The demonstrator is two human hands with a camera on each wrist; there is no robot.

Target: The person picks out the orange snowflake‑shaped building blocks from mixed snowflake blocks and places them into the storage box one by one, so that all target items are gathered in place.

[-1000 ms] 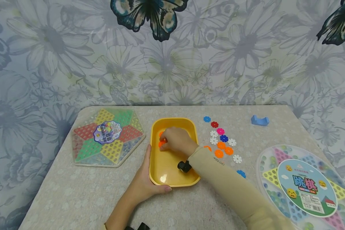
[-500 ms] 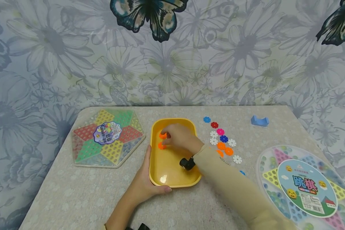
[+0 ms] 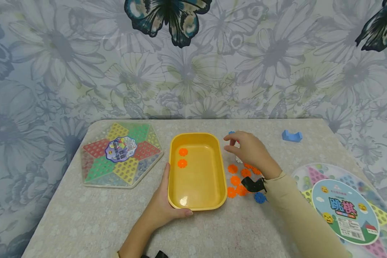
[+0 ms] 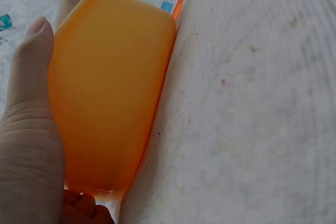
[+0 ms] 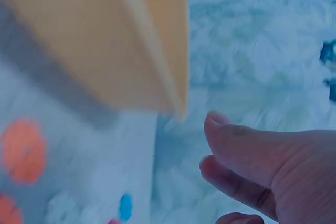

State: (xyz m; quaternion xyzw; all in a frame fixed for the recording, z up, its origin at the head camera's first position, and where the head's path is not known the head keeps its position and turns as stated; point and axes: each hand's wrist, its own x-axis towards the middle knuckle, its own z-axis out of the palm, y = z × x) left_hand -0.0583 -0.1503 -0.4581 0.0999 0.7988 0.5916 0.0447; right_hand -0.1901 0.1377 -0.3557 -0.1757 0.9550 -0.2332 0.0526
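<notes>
A yellow plastic tray [image 3: 197, 186] rests on the table with two orange flower-shaped discs [image 3: 183, 152] in its far left part. My left hand [image 3: 161, 204] grips the tray's near left corner, thumb along the near side and fingers up the left wall; the left wrist view shows the thumb [image 4: 31, 72] against the tray [image 4: 110, 87]. To the right of the tray, my right hand [image 3: 251, 150] hovers over loose discs, fingers slightly bent and apart. Nothing shows between its thumb and fingers [image 5: 236, 184] in the right wrist view. Several orange discs [image 3: 235, 180] lie below it.
A hexagonal Chinese checkers box [image 3: 96, 168] lies left of the tray, and a round one [image 3: 344, 215] at the right. A small blue plastic piece [image 3: 291, 136] sits at the back right. A blue disc [image 3: 260, 197] lies near my right wrist. The patterned wall stands behind the table.
My right hand has left the two orange discs in the tray, lifting out and moving right over the loose discs. The left hand and tray stay in place.
</notes>
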